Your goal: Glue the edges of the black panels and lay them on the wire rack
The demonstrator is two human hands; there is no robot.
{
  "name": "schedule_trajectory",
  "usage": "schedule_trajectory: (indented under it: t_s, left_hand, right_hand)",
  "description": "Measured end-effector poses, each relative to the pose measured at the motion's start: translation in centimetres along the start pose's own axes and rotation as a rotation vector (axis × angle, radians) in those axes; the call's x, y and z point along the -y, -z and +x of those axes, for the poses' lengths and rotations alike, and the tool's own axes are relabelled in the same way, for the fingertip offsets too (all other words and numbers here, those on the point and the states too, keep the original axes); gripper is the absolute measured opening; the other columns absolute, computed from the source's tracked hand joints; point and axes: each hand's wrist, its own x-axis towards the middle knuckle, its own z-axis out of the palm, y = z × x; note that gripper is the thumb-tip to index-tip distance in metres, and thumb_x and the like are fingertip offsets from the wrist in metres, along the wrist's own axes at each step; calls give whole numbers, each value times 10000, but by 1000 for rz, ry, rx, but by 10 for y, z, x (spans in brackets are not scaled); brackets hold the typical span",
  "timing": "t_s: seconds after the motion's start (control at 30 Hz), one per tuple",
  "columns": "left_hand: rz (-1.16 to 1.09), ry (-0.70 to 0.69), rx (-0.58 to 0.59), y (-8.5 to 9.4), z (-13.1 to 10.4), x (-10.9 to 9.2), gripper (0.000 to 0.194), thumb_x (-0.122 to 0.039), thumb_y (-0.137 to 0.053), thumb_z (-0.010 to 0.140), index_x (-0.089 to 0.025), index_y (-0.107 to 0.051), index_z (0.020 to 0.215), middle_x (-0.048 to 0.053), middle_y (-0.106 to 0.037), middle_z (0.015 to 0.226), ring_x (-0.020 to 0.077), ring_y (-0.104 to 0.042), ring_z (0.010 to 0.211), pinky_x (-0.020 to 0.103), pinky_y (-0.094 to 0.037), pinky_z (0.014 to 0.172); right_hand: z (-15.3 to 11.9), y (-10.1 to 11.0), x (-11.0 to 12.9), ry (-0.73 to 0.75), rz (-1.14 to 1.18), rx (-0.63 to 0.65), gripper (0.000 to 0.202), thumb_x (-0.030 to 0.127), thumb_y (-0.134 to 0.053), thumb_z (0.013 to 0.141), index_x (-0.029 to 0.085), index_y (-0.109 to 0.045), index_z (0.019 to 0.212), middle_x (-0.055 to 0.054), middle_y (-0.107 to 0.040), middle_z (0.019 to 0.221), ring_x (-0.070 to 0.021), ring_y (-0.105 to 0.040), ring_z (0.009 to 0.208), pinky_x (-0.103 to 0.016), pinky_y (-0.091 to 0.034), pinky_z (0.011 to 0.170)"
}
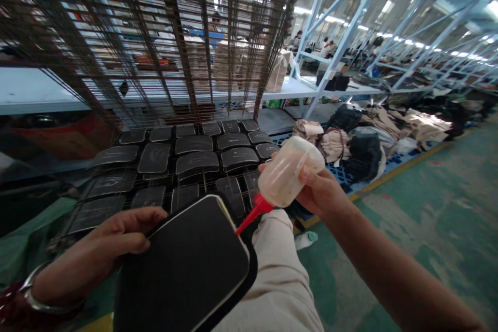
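A black panel with rounded corners and a pale line along its border lies tilted over my lap. My left hand grips its upper left edge, thumb on top. In my right hand is a translucent squeeze bottle with a red nozzle, tipped downward. The nozzle tip is at the panel's right border; whether it touches is hard to tell. Some pale material shows along the border near the top corner.
Rows of black padded pieces lie on a wire rack ahead, with more wire racks raised above. Fabric bundles sit at the right. A white bottle stands on the green floor.
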Motion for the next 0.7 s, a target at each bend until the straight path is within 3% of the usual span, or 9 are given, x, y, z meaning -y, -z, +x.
schedule_trajectory:
  t_s: [0.1,0.43,0.7]
  left_hand:
    - [-75,14,23,2,1,2,308,-154,-727,610,-214,-753,911,13,-801,857,232,-726,724,316,-595,674]
    - [-142,-24,-178,6,5,10,357,-142,-770,594,-199,-718,943,-1,-804,869,235,-737,758,301,-614,668]
    - [-219,-57,-277,-9,6,9,458,-120,-836,547,-196,-675,968,-18,-796,840,202,-737,699,267,-614,613]
  right_hand:
    - [-5,4,-2,-6,16,-29,479,519,-877,629,243,-717,986,-98,-771,928,-371,-698,1048,-524,-595,846]
    - [-16,17,-14,30,100,-96,496,494,-856,681,253,-707,1088,-98,-772,997,-369,-694,1074,-545,-573,916]
    - [-13,13,-35,182,201,-311,320,389,-768,831,260,-691,1114,-82,-767,1105,-294,-694,1104,-448,-578,967]
